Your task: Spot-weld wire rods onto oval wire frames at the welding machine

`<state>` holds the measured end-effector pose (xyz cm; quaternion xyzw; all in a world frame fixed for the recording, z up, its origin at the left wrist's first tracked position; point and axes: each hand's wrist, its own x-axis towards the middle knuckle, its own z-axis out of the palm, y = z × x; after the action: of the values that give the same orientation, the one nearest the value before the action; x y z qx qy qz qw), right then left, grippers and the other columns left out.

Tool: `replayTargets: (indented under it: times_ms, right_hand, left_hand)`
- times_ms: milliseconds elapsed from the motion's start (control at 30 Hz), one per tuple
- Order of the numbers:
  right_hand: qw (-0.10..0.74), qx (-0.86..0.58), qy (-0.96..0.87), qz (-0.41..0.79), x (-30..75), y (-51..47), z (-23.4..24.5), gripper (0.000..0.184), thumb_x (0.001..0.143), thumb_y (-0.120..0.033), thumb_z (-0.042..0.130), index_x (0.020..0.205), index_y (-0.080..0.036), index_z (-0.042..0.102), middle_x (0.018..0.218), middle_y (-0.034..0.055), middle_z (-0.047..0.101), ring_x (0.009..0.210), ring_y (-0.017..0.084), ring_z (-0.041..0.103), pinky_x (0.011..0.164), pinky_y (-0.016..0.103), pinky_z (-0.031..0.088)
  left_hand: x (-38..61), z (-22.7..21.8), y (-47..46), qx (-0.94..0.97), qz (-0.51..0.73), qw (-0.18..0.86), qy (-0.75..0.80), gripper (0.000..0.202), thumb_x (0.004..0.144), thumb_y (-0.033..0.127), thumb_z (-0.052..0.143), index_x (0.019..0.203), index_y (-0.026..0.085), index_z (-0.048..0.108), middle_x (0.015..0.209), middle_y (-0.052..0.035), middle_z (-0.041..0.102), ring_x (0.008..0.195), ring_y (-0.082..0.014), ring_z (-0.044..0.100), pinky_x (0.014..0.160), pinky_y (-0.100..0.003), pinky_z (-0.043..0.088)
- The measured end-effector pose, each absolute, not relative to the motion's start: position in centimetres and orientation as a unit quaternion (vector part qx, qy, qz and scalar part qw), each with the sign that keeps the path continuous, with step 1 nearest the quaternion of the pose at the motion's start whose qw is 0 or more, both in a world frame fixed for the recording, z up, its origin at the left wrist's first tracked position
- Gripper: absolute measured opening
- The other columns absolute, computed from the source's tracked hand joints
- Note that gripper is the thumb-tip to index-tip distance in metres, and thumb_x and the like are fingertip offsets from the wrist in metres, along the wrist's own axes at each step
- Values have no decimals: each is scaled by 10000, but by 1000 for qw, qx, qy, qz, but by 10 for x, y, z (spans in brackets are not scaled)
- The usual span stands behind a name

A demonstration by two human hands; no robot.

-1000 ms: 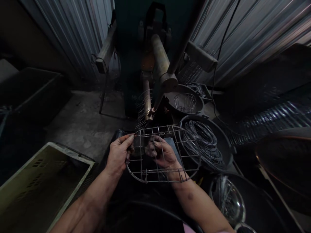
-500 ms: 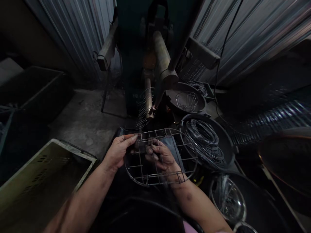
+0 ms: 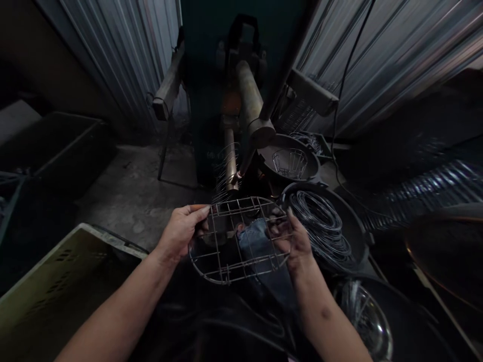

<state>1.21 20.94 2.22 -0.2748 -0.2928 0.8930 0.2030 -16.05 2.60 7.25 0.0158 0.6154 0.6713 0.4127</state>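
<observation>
An oval wire rack (image 3: 228,274), a grid of thin metal rods inside a bent rim, is held out level in front of me. My left hand (image 3: 178,230) pinches its left edge, thumb on top and fingers underneath. At the opposite edge is my right hand (image 3: 299,240), its thumb raised by the rim and its fingers curled under the wires, partly hidden behind them. Beyond the rack stands a machine with a thick brass-coloured cylinder (image 3: 249,93) above a thinner rod (image 3: 231,161). Several thin loose wires hang around that thinner rod.
A pan of coiled wire (image 3: 320,226) sits close on the right. Behind it, another pan (image 3: 269,151) holds a wire basket (image 3: 290,162). At lower left is a yellowish plastic crate (image 3: 81,232). A black cable (image 3: 341,95) hangs at the right, and a wooden beam (image 3: 313,93) juts out nearby.
My right hand has moved from beneath the middle of the rack out to its right edge. The rack has shifted slightly left, and my left hand keeps its hold.
</observation>
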Motion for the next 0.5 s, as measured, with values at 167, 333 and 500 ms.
replayTargets:
  times_ms: [167,333,500]
  right_hand:
    - [241,-336,-407,815,11,227,49,290,594,-269,727,837,-177,598,525,-18,578,414,74,478,359,153,341]
    - [267,-340,-456,778,-6,238,69,267,572,-239,731,789,-157,597,497,-32,549,382,58,450,321,138,306]
    - [275,-346,-463,768,-13,245,77,249,561,-229,735,751,-149,595,468,-47,516,360,45,419,316,138,303]
  left_hand:
    - [-179,78,42,36,658,424,622,217,635,265,676,790,116,644,452,35,509,328,-50,401,304,-148,267]
    - [-195,85,56,50,655,412,631,215,639,256,673,793,109,641,476,25,507,337,-50,402,307,-148,273]
    - [-205,88,67,72,650,424,626,188,646,260,666,759,111,647,486,18,504,330,-48,390,301,-150,263]
